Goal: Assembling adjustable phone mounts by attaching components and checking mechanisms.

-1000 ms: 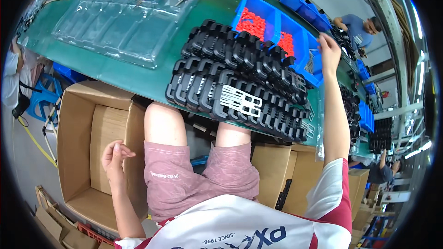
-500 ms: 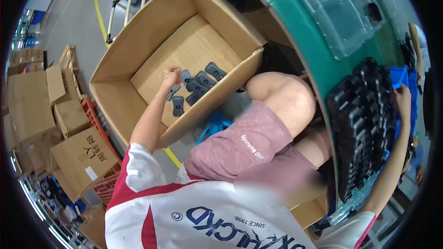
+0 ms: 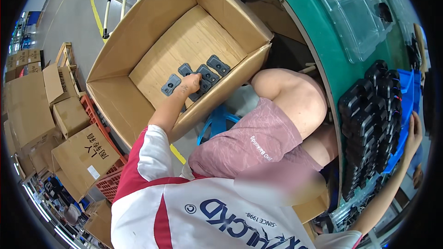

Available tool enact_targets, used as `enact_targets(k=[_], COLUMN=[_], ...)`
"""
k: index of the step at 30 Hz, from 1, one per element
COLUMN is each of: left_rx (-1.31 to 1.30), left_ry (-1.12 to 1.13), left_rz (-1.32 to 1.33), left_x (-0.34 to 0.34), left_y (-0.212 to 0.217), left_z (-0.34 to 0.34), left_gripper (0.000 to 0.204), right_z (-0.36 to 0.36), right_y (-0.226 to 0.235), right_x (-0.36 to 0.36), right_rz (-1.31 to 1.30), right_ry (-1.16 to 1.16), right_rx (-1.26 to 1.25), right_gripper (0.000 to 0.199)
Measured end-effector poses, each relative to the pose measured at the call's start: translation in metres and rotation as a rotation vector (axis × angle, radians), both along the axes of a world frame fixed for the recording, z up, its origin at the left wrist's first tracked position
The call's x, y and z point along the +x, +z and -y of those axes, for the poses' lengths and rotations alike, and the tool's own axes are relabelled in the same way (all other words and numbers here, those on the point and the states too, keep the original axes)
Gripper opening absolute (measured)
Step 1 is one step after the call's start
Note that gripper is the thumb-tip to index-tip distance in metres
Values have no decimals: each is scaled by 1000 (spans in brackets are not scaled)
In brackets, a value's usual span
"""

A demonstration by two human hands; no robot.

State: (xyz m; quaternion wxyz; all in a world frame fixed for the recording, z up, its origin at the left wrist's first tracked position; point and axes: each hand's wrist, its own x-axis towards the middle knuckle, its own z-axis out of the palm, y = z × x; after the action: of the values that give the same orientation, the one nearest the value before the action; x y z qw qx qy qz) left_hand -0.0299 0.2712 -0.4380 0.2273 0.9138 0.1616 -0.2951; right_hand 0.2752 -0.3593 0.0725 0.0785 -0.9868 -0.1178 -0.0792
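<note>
Dark gray plates (image 3: pixel 207 75) lie in the cardboard box (image 3: pixel 138 32), near its edge beside the leg (image 3: pixel 295 93). The left hand (image 3: pixel 190 83), fingers curled, is among them; I cannot tell its grip. The right hand (image 3: pixel 413 133), grip unclear, is beside a blue bin (image 3: pixel 405 110).

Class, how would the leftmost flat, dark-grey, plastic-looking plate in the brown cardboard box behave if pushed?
The flat, dark-grey, plastic-looking plate is probably stiff, showing no bend. Lying flat in the brown cardboard box, it would likely slide rather than tip.
</note>
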Motion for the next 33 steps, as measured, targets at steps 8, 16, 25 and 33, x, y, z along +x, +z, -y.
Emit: enact_targets(k=[8, 16, 25, 33], left_rx=[-19, -1509, -1849, -1192], left_ry=[36, 835, 526, -9], left_rz=[237, 782, 544, 730], left_x=[-3, 20, 23, 13], left_y=[69, 255, 395, 410], left_z=[-5, 50, 220, 295], left_gripper=[20, 32, 53, 45], right_z=[-3, -67, -219, -179], right_y=[21, -7, -50, -67], right_x=[-83, -191, -244, -268], right_rz=[56, -115, -534, -10], right_ry=[-50, 255, 22, 123], right_rx=[470, 1065, 1575, 1353], right_gripper=[33, 24, 18, 23])
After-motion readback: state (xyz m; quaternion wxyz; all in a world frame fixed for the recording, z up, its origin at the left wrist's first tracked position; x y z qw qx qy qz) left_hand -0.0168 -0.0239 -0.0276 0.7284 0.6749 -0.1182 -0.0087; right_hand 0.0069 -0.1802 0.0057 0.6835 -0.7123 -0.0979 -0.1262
